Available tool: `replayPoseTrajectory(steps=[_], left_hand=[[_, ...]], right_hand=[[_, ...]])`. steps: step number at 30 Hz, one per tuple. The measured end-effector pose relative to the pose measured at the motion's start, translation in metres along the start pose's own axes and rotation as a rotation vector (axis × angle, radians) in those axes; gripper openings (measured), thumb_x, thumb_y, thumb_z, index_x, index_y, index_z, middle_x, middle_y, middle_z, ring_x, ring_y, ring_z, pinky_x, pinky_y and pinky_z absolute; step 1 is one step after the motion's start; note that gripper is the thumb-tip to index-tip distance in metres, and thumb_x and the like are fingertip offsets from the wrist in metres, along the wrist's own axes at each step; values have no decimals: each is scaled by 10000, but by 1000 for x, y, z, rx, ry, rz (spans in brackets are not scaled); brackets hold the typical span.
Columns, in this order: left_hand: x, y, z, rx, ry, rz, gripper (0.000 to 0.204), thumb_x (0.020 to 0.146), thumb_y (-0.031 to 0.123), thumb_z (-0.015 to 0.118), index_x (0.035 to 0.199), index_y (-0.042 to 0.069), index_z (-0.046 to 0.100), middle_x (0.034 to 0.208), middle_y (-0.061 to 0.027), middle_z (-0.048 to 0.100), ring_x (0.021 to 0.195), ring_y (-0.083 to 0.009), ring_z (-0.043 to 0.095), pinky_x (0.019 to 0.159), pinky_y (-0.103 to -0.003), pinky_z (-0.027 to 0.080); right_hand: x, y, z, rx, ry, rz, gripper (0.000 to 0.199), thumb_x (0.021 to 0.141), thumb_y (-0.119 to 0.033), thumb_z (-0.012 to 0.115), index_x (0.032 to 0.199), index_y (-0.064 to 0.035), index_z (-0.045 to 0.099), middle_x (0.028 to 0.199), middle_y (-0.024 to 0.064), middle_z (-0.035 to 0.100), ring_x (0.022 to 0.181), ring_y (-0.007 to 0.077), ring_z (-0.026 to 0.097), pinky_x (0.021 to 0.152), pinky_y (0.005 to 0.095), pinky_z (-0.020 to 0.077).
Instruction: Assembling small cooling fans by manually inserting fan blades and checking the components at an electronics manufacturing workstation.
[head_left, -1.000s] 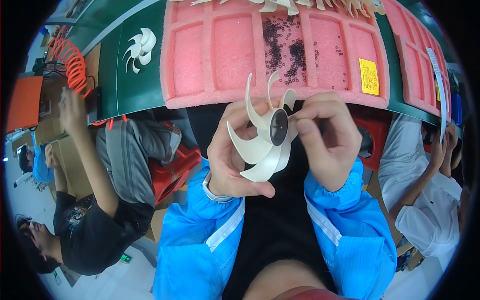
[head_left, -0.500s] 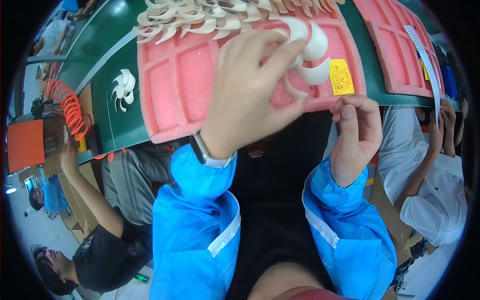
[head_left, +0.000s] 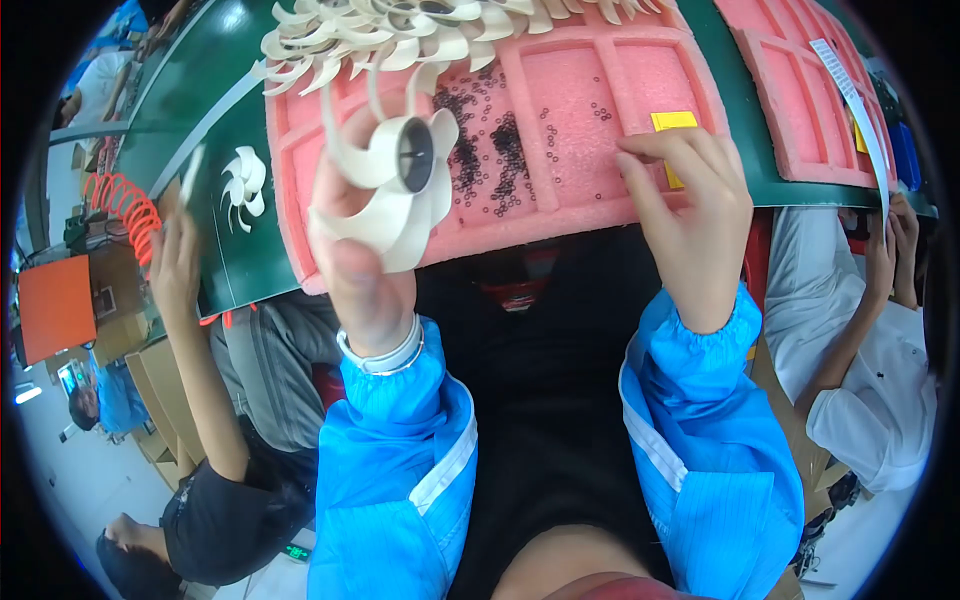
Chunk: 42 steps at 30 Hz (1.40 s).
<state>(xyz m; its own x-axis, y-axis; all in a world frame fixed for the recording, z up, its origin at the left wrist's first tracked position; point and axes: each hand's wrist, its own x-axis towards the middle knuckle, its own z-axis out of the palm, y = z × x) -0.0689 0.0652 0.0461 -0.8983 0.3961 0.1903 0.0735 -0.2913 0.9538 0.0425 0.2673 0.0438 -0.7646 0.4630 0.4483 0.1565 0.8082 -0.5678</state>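
My left hand (head_left: 370,295) grips a white curved-blade fan wheel (head_left: 391,150), raised over the left part of the pink foam tray (head_left: 560,222). The hub's round dark hollow, with a thin pin in its middle, faces right. Blades hide part of the fingers. My right hand (head_left: 695,205) hovers above the tray's right side, its fingers stretched out and the thumb tip slightly apart from the index finger. Nothing shows between them. Many tiny black rings (head_left: 508,150) lie scattered in the tray's middle compartments. A yellow label (head_left: 674,122) is partly covered by my right hand.
White fan wheels (head_left: 400,35) are piled along the tray's far side. A single fan wheel (head_left: 244,185) lies on the green table (head_left: 222,255) at left. Another pink tray (head_left: 800,110) stands right, near a co-worker's hands (head_left: 885,240). A second co-worker's hand (head_left: 176,255) is at left.
My left hand has moved left and turned, bringing the fan wheel's hub into view and uncovering the black rings. The right hand has moved up over the tray, its fingers unfolding from a pinch.
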Motion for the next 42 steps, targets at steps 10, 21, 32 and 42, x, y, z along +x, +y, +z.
replayPoseTrajectory(steps=[10,21,32,42], left_hand=[[-56,14,-30,-44,176,-162,1229,694,816,743,1438,-104,413,1270,-152,627,1171,-257,644,1056,-410,501],[-86,7,-24,-426,64,-278,1137,648,561,932,1427,-74,401,1262,-171,610,1177,-263,626,1055,-399,484],[-85,-20,-32,-306,-225,88,1055,608,298,1009,1422,-26,420,1390,-169,487,1243,-264,572,1053,-390,457],[-83,-5,-30,488,-210,421,853,595,342,994,1295,45,608,1310,-177,555,1193,-341,586,954,-434,521]], right_hand=[[21,-16,24,-180,-361,-365,71,770,-23,739,839,-27,725,786,102,614,823,307,593,749,430,521],[-19,-74,12,506,-271,61,133,787,38,745,895,-16,691,882,113,632,865,281,622,743,368,497],[-49,-85,25,624,-234,19,174,771,16,800,911,-36,713,926,105,645,868,255,630,761,341,501],[-48,-62,20,1070,-559,412,110,824,15,768,916,5,709,889,41,661,776,93,560,662,249,430]])
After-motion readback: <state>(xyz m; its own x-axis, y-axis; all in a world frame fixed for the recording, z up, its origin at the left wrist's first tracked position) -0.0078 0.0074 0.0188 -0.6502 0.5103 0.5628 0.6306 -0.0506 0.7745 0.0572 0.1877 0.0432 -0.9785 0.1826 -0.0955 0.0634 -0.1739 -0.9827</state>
